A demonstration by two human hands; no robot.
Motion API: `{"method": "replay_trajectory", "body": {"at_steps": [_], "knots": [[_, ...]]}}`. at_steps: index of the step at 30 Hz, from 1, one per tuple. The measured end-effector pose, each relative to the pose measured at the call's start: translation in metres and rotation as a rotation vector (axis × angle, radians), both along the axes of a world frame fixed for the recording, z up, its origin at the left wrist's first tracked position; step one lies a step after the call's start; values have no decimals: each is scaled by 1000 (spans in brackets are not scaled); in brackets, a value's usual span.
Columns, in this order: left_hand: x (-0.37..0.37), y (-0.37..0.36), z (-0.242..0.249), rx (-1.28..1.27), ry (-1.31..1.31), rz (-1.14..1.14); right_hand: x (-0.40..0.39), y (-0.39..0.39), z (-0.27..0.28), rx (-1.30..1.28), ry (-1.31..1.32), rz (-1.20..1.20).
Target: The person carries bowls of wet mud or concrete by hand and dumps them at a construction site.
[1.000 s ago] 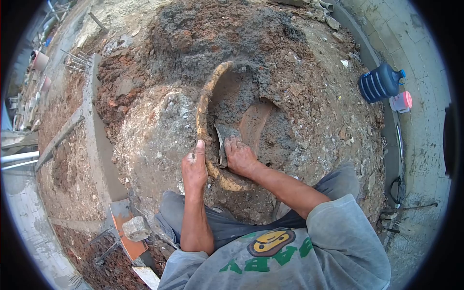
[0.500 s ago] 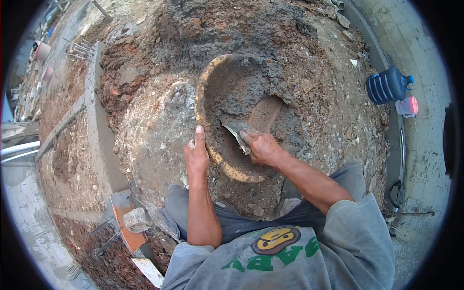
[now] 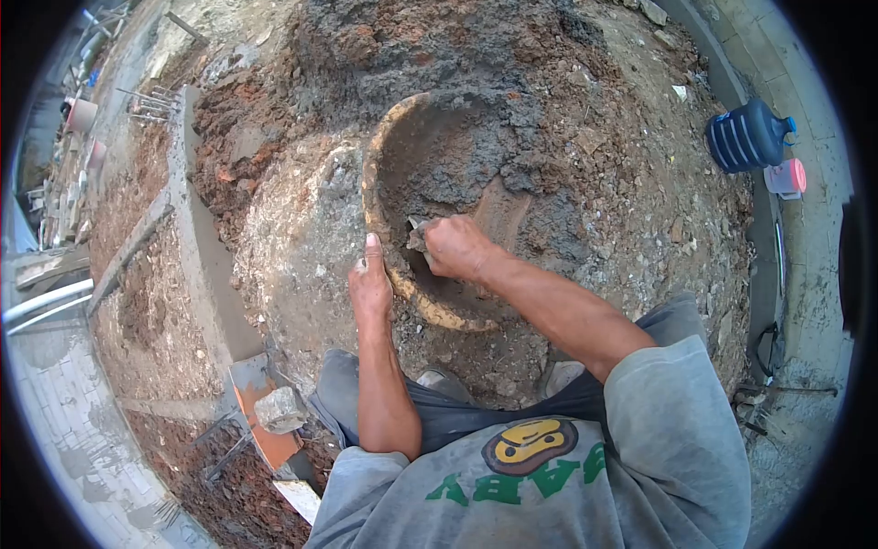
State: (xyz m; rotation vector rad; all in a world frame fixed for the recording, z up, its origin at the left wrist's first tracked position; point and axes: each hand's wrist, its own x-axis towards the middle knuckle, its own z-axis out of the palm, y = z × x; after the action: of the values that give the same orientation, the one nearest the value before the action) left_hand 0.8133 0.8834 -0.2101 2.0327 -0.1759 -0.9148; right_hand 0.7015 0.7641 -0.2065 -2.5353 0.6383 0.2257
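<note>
In front of me a tilted round tub [image 3: 371, 183] with a worn yellowish rim is half sunk in wet grey mortar [image 3: 448, 174]. My left hand [image 3: 370, 291] grips the near left part of its rim, thumb up along the edge. Inside the rim, my right hand [image 3: 455, 245] is closed on a mortar-caked trowel [image 3: 417, 236]. Only a small part of the grey blade shows at the left of the fist; the handle is hidden. A smooth scraped strip [image 3: 501, 212] runs through the mortar to the right of the fist.
Rubbly soil surrounds the tub. A blue water jug [image 3: 745, 137] and a pink-lidded container [image 3: 785, 178] lie at the right beside a low kerb. A concrete beam [image 3: 206, 247] runs along the left. Near my left knee are a concrete chunk [image 3: 280, 410] and an orange-brown board [image 3: 265, 439].
My right hand has moved left and up inside the tub with the trowel, closer to the rim. My left hand keeps its grip. The view has shifted slightly.
</note>
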Motion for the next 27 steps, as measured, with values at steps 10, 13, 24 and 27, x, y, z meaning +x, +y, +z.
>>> {"method": "replay_trajectory", "body": {"at_steps": [10,13,24,27], "knots": [[-14,-14,18,-13,-322,66,-25,-82,10,-27,26,-587],[-15,-12,39,11,-179,-41,-39,-80,13,-175,18,-526],[-10,1,19,-91,-136,-105,-33,51,-58,-251,61,-72],[-9,2,25,-84,-106,-149,-31,55,-72,-306,62,-97]]}}
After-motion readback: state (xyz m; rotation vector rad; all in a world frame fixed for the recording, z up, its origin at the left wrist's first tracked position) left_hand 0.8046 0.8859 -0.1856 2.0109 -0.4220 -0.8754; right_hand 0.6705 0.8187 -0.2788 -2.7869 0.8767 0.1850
